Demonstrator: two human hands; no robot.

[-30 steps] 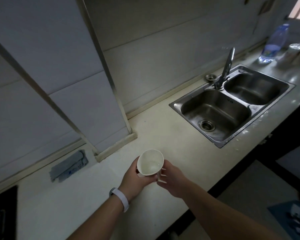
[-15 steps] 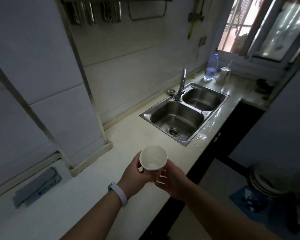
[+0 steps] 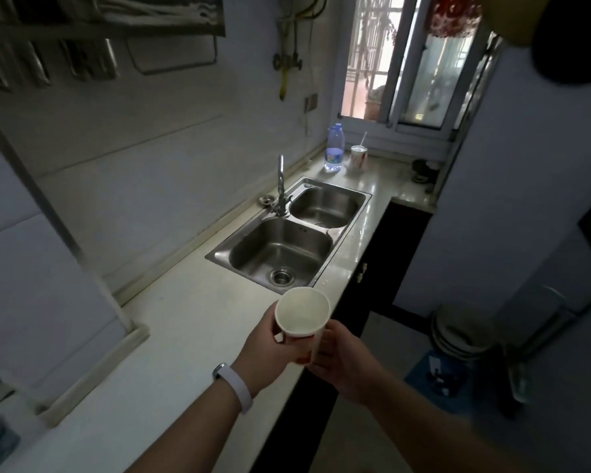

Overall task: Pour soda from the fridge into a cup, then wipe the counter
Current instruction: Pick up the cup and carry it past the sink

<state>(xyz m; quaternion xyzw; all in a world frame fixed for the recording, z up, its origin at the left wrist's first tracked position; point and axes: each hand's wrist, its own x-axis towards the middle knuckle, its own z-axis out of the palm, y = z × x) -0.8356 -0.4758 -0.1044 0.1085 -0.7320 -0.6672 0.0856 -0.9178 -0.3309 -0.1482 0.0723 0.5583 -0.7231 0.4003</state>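
A white paper cup (image 3: 302, 312) is held above the front edge of the pale counter (image 3: 171, 336), its mouth tilted toward me and its inside empty. My left hand (image 3: 270, 353), with a white band on the wrist, grips the cup's side from the left. My right hand (image 3: 345, 363) cups its lower right side and base. No soda bottle or fridge is in view.
A steel double sink (image 3: 287, 247) with a tap (image 3: 280, 189) lies just beyond the cup. A water bottle (image 3: 334, 148) and a cup with a straw (image 3: 359, 155) stand near the window. Stacked bowls (image 3: 464, 332) sit on the floor at right.
The view has lifted and swung right, showing the window and the floor. The cup and both hands have shifted right, toward the counter's front edge.
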